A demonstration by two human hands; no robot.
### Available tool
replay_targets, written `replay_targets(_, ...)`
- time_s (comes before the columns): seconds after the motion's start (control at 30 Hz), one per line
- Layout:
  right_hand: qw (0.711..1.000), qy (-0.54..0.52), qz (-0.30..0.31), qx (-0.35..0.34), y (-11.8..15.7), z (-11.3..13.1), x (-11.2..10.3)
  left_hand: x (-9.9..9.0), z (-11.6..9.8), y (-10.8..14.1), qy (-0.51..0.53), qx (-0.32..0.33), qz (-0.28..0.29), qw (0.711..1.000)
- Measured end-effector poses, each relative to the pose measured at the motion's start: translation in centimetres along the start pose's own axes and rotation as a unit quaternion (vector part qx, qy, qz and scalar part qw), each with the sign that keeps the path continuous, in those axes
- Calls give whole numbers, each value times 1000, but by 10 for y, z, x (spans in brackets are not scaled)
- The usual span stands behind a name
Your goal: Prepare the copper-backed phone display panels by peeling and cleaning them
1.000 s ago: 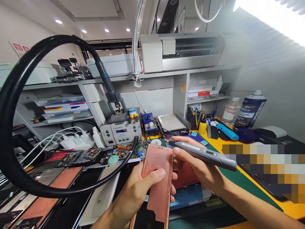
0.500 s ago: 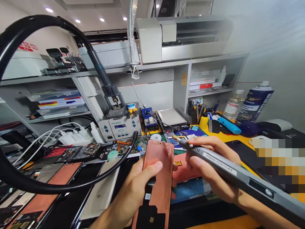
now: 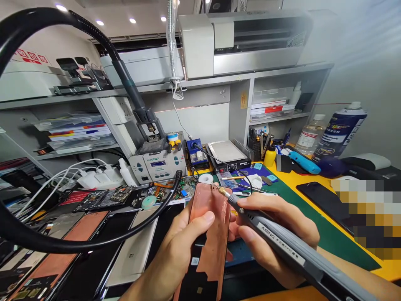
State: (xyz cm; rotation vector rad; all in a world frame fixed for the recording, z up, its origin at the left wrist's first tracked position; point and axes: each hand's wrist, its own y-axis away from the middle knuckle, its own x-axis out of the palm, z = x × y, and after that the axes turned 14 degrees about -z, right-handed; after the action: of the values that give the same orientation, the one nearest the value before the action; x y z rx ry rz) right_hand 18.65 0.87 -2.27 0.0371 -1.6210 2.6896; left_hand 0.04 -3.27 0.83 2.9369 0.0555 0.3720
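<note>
My left hand (image 3: 180,240) is closed round a phone mid-frame (image 3: 210,246), a tall panel with a copper-coloured inner face and a black lower part. My thumb lies across its face; the fingers wrap behind and beside it. In my right hand (image 3: 280,223) is a grey pen-style rotary tool (image 3: 282,244) marked ABING, gripped between thumb and fingers. Its brass collar and thin tip are at the top end of the mid-frame, by the small holes. Whether the tip touches the surface I cannot tell. Behind the mid-frame, a blue thing is mostly hidden.
Opened phones (image 3: 77,238) and a gold phone back (image 3: 133,251) lie on the left. A black flexible arm (image 3: 115,244) loops over them. Behind stand a rework station (image 3: 158,163) and a flat heating plate (image 3: 227,152). A black phone (image 3: 322,205) rests right of the green mat (image 3: 338,246).
My right hand has brought the rotary tool left, so its tip is now at the mid-frame's top end. The view has shifted slightly. My left hand still holds the mid-frame.
</note>
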Motion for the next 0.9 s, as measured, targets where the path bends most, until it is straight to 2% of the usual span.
replay_targets(0.17, 1000, 8, -4, 7, 3, -2, 0, -4, 4, -1, -17, -7, 2, 1000)
replay_targets(0.43, 999, 33, -6, -28, 0, 0, -1, -1, 2, 3, 3, -6, -44, 999)
replay_targets(0.67, 999, 25, 11, -41, -6, 3, -2, -2, 2, 3, -13, -8, -41, 999)
replay_targets(0.8, 999, 13, 20, -48, -7, 4, -2, 1, 2, 6, 28, 1, -66, 997)
replay_targets(0.9, 999, 17, 16, -43, -5, 2, -2, 3, 1, 7, 44, -32, -72, 996)
